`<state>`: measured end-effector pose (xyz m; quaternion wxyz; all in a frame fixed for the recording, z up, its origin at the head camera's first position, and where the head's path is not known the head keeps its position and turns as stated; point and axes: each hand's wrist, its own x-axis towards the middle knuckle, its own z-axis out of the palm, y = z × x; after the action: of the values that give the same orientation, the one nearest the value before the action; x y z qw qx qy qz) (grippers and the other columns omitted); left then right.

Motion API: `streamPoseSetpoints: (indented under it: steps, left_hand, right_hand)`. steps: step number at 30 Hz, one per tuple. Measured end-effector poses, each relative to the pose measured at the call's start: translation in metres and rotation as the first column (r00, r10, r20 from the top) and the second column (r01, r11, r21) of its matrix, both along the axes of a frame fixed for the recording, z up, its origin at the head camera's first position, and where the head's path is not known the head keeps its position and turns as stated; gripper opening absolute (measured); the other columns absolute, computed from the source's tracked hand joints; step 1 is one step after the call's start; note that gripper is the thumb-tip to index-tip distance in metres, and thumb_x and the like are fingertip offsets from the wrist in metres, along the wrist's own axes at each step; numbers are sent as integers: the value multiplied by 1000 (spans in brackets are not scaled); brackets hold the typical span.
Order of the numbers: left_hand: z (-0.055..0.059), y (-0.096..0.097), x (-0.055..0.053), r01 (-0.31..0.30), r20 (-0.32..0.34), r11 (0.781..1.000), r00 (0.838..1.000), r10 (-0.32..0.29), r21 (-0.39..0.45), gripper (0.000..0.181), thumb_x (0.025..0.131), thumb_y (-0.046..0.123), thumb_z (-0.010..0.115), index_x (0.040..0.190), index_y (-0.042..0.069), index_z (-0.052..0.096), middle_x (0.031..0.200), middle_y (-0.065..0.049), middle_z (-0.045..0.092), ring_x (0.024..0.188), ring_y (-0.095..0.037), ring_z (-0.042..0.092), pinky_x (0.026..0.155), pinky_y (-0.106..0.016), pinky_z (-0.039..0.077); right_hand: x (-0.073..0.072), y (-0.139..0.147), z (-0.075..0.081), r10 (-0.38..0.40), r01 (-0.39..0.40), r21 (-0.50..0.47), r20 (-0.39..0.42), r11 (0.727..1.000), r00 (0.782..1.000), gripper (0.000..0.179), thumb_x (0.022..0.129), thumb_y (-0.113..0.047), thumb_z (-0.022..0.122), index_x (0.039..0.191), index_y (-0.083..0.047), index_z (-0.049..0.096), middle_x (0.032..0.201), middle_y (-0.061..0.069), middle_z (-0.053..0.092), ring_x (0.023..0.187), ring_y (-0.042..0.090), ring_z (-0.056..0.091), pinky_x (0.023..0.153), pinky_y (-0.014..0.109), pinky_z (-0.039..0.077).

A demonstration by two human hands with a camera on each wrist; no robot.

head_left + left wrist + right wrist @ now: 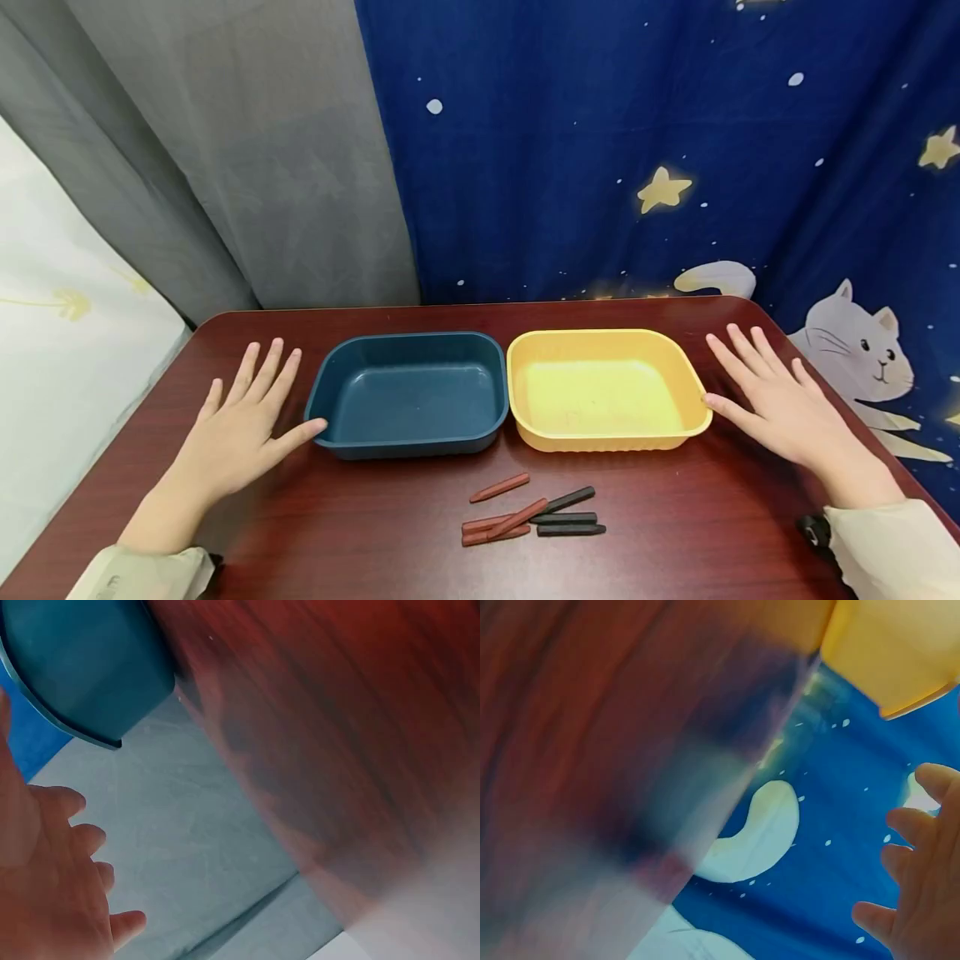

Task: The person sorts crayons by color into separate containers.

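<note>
Fingers apart, the left hand (236, 429) borders the blue tub (416, 400) at nine o'clock — the right hand (783, 412), the yellow tub (603, 392) at three. Only the head view shows crayons (517, 518).

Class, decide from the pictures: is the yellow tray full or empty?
Empty: in the head view, the yellow tray's bare floor shows, and the crayons lie on the table in front.
</note>
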<state>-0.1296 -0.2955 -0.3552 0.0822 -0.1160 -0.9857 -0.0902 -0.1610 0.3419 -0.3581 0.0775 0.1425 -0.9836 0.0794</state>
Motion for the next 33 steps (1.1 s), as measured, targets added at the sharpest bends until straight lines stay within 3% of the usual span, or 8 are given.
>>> streamPoseSetpoints:
  steps: [11, 26, 33]
  left_hand:
    - [-2, 10, -8, 29, 56, 1000, 998, -29, 6, 100, 92, 67, 53, 161, 19, -2, 169, -2, -5, 155, -25, -17, 113, -74, 8]
    - [0, 31, -23, 92, 73, 995, 993, -91, -23, 103, 91, 71, 50, 161, 14, -1, 169, -3, -5, 156, -26, -8, 115, -71, 14]
    - [-3, 37, -26, 105, 92, 994, 991, -102, -32, 106, 90, 74, 48, 161, 10, 4, 168, -2, -8, 157, -29, -4, 115, -70, 17]
  right_hand:
    - [1, -29, 8, 79, -80, -35, -18, 996, 997, 78, 96, -51, 58, 160, -24, 23, 167, 11, 18, 156, 32, 4, 109, 76, 21]
    - [1, -64, 12, 174, -176, -57, -51, 983, 983, 77, 94, -49, 63, 158, -30, 27, 167, 0, 21, 155, 30, 14, 108, 73, 28]
    - [4, -82, 14, 234, -238, -40, -83, 970, 969, 77, 92, -48, 66, 157, -31, 29, 164, 5, 29, 155, 29, 18, 107, 71, 31]
